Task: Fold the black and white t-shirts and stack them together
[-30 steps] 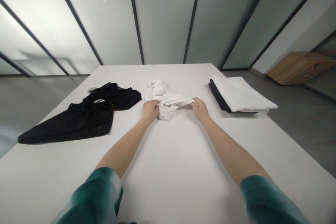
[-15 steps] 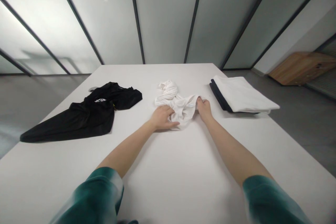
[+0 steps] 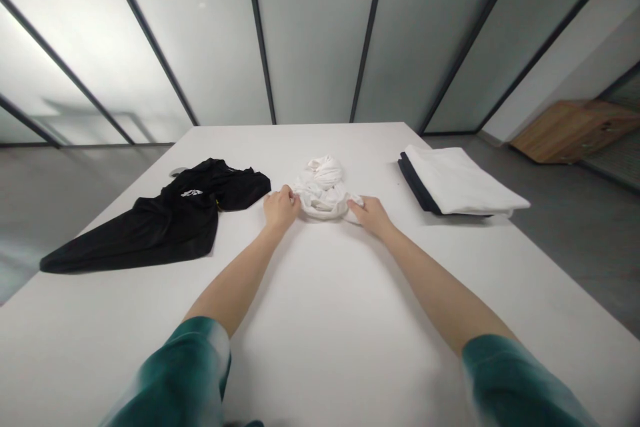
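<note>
A crumpled white garment [image 3: 324, 187], bunched and twisted at its far end, lies mid-table. My left hand [image 3: 281, 207] pinches its left edge, fingers closed on the fabric. On the opposite side, my right hand [image 3: 369, 213] grips the near right edge between thumb and fingers. The near edge of the cloth stretches between both hands. What kind of garment it is cannot be made out from the folds.
A black garment [image 3: 165, 227] with a small white print is spread at the left of the white table [image 3: 320, 320]. At the right sits a stack of folded cloth, white [image 3: 465, 180] over dark [image 3: 419, 183]. Frosted glass panels [image 3: 315, 33] stand behind.
My left hand has moved left and away from me, from lying on the white garment to pinching its left edge. My right hand shifted slightly left, and the near edge was drawn back.
</note>
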A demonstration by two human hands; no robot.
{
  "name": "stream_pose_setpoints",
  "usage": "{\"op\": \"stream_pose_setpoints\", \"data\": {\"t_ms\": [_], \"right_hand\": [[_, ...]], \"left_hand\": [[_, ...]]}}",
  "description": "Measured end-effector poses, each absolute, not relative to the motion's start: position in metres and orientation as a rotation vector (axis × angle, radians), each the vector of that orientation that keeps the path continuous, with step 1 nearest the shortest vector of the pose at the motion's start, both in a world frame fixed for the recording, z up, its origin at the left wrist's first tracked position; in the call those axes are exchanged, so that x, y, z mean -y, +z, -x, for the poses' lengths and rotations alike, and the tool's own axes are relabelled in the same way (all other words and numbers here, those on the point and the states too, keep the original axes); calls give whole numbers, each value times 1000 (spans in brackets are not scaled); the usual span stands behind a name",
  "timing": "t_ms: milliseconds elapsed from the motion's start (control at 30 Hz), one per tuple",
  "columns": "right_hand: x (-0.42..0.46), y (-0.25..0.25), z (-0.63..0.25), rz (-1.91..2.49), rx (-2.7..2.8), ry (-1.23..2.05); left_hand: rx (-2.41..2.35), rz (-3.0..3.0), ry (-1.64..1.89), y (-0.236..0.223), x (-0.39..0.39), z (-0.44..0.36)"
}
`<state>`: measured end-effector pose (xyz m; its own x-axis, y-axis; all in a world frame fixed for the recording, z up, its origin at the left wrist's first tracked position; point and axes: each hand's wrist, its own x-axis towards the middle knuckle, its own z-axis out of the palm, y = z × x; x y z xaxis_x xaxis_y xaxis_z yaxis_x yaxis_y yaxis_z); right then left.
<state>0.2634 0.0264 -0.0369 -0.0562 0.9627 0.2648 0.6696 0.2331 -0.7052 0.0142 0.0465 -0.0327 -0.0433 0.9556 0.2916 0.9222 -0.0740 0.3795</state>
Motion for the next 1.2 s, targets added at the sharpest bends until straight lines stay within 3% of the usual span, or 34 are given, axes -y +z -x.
{"op": "stream_pose_setpoints", "data": {"t_ms": [167,333,400,567,667,867,1033,1200], "right_hand": [[-2,-25,-226,1248,2375,688],[6,-28,-211,883,2283,1158],[0,-33,-215,975,2110,1064],[-22,-37,-242,1425,1821,221],[-27,-34,-257,1754,1935,10],[-28,-18,-272,2203,2011,22],[-23,2,-282,2353,2141,156],[-23,26,-288,2208,2413,288]], "left_hand": [[-1647,-2194,727,-42,-45,-22],[-1513,-2437,550,-48,-47,-28],[-1435,-2471,484,-48,-49,-27],[-1029,-2495,430,-45,-48,-29],[-1140,-2487,440,-41,-46,-32],[-2143,-2160,559,-30,-50,-8],[-2125,-2083,512,-32,-54,4],[-1816,-1889,812,-37,-60,4]]}}
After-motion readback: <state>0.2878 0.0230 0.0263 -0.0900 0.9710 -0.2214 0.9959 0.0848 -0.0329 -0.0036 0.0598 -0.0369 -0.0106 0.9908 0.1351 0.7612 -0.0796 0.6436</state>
